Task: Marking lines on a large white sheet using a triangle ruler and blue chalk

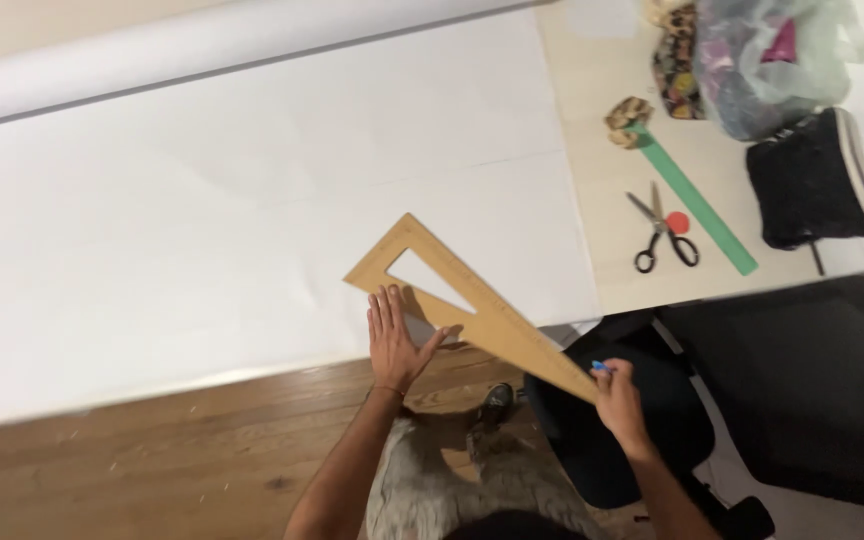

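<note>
My left hand (pixel 395 338) lies flat and spread on the wooden triangle ruler (pixel 472 303) | ruler at the paper's (pixel 202 220) near edge, stiff, light, slides easily | right hand (pixel 616 396) pinches its thin tip, blue pen (pixel 600 367) too

wooden triangle ruler (pixel 472 300) | cut-out centre | flat, slanted | on white paper sheet (pixel 202 230), tip past edge

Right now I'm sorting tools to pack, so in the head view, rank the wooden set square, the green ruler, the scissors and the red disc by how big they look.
1. wooden set square, clearly largest
2. green ruler
3. scissors
4. red disc, smallest

All lie flat at a similar distance, so the order looks dependable.
</note>
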